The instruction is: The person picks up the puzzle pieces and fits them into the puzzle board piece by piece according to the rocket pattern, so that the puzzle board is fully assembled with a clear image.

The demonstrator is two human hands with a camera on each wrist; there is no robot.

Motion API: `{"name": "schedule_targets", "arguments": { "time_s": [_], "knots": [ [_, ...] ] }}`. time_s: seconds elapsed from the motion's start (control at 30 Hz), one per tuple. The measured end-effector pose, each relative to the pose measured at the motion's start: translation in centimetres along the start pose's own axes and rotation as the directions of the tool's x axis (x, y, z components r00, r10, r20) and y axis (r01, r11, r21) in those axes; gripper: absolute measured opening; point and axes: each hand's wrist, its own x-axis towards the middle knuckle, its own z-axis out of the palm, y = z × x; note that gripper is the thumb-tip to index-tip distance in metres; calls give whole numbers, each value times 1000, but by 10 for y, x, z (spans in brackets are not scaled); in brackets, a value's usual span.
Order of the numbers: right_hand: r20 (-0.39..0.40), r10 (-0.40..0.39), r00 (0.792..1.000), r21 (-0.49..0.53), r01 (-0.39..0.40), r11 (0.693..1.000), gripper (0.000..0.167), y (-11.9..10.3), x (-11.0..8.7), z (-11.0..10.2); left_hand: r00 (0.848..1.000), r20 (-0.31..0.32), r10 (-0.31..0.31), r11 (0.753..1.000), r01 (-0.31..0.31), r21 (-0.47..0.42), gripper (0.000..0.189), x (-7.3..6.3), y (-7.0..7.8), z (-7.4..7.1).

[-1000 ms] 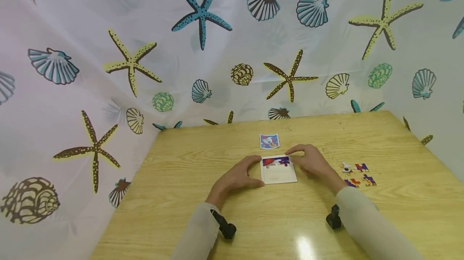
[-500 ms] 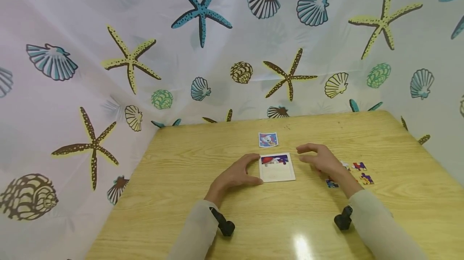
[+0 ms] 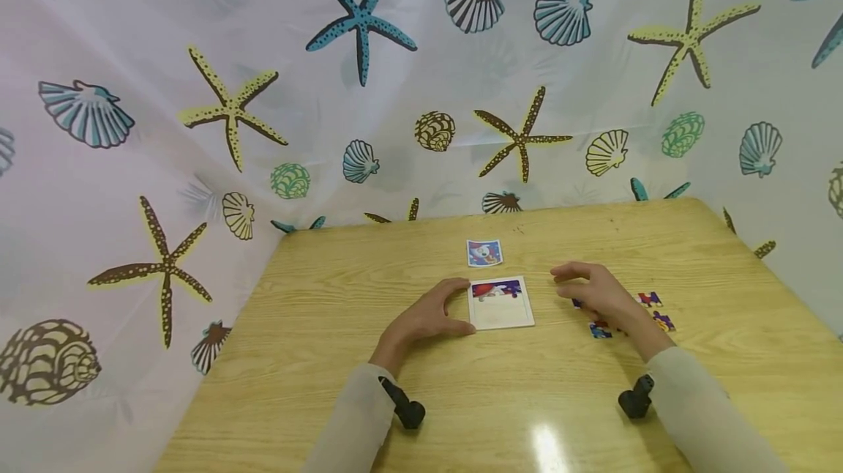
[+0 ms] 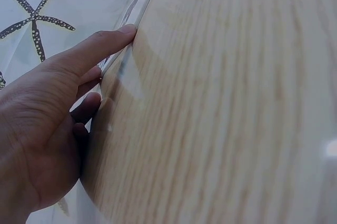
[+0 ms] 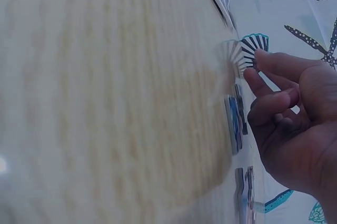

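Observation:
A white square puzzle tray (image 3: 507, 316) lies on the table, with a strip of joined pieces (image 3: 496, 289) in red, white and purple along its top. My left hand (image 3: 428, 314) holds the tray's left side, thumb at the near corner and fingers at the far one. In the left wrist view the thumb (image 4: 100, 45) lies along the tray's edge. To the right of the tray, my right hand (image 3: 596, 291) hovers with loosely bent fingers and nothing between them. Loose jigsaw pieces (image 3: 664, 321) lie under and beside it, partly hidden by the hand and wrist.
A small picture card (image 3: 484, 253) with a white figure lies just behind the tray. The wooden table (image 3: 369, 261) is backed by a white curtain (image 3: 421, 41) printed with starfish and shells. Black wrist cameras (image 3: 635, 398) sit at both sleeves.
My right hand has let go of the tray's top right edge and moved right, over the loose pieces. The left hand keeps its hold on the tray.

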Motion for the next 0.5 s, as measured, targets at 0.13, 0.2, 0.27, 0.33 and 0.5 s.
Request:
{"name": "schedule_targets", "arguments": {
  "time_s": [0.13, 0.2, 0.27, 0.33, 0.5],
  "knots": [
    [-24, 11, 1000, -47, -12, 999, 44, 4, -5, -6, 1000, 7, 8, 1000, -8, -3, 92, 1, 3, 0],
    [-31, 18, 999, -69, -20, 997, 43, 5, -8, -9, 1000, 11, 4, 1000, -4, 0, 92, 1, 4, 0],
    [-31, 19, 999, -76, -22, 997, 43, 6, -9, -11, 1000, 9, -4, 1000, 4, 4, 91, 1, 5, 0],
    [-31, 20, 999, -77, -22, 997, 42, 7, -10, -14, 1000, 5, -11, 1000, 11, 6, 91, 1, 5, 0],
    [-22, 8, 1000, -71, -10, 997, 40, 9, -14, -22, 1000, 1, -10, 1000, 10, 10, 91, 2, 4, 0]
  ]
}}
